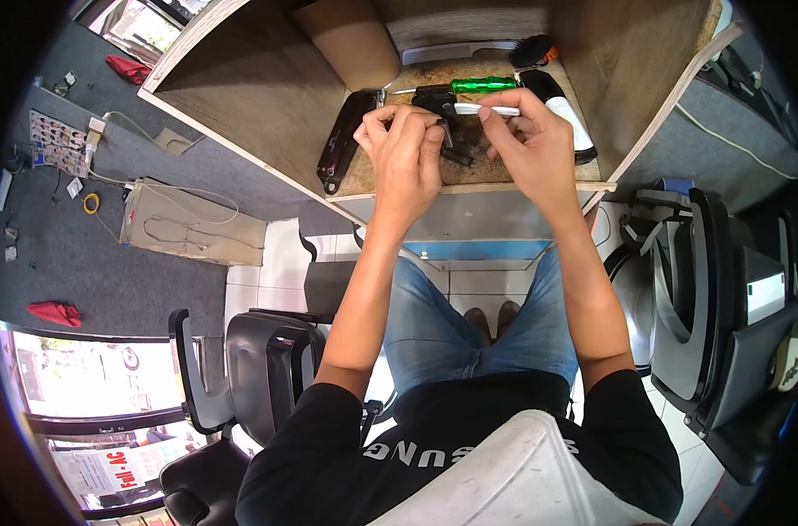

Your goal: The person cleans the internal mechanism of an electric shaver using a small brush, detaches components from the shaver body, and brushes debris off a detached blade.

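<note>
Over the wooden shelf, my left hand is closed around a small dark object, only partly visible past the fingertips. Close to its right, my right hand pinches a thin white stick-like tool whose tip points left toward that object. Behind the hands lie a screwdriver with a green handle and a black item. A dark clipper-like device rests left of my left hand. Right of my right hand is a black and white device.
Wooden panels flank the shelf on both sides. At its back are a comb and a black brush. Black chairs stand at left and right. A cardboard box lies on the left.
</note>
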